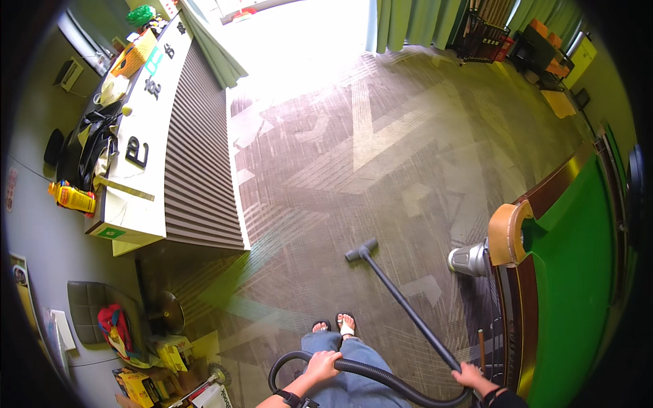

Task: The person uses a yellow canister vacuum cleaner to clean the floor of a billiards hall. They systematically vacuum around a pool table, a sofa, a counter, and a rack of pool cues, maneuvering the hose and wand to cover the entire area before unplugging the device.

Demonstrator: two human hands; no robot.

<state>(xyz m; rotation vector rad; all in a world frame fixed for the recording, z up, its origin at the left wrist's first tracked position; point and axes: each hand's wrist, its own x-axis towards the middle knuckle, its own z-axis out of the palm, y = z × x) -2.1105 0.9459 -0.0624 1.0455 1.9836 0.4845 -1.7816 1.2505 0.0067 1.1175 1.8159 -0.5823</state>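
Note:
My left hand (323, 365) is closed around the ribbed black hose (380, 375) of a vacuum cleaner, in front of my legs. The hose loops up on the left and runs across to the lower right. My right hand (468, 378) grips the upper end of the dark vacuum wand (413, 313). That wand slants away to the upper left, down to a grey floor head (361, 250) resting on the patterned carpet (316, 278). The head lies ahead of my sandalled feet (346, 324). The vacuum's body is out of view.
A green-topped pool table (571, 285) with a metallic leg (467, 259) stands close on the right. A reception counter (204, 153) with a ribbed front runs along the left. Behind it are a chair (86, 311) and boxes (135, 387). A cue rack (484, 38) stands by green curtains (418, 25).

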